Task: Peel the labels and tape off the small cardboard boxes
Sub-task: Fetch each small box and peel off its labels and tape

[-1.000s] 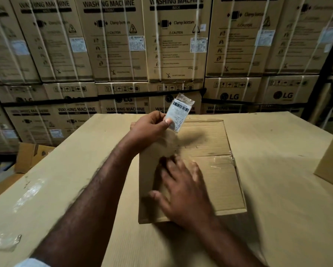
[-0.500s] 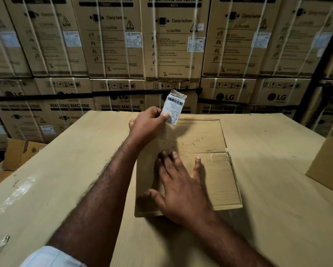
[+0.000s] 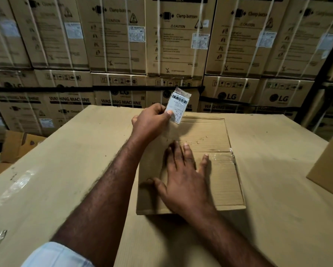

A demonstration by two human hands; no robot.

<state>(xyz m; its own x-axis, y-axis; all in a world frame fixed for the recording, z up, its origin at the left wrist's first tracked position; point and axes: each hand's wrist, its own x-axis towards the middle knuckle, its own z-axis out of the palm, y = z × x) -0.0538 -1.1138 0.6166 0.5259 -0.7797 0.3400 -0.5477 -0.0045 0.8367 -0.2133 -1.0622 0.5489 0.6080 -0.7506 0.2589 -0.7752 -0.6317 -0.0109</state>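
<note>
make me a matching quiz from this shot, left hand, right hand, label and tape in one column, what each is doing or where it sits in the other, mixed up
Column one
1. left hand
2. right hand
3. label
4. clear tape

Column two
A. lies flat on top of the small box
B. stuck on the box top near its right edge
C. pinches the label
D. held up over the far end of the box, barcode at the top

Pairs: 1-C, 2-A, 3-D, 4-B
</note>
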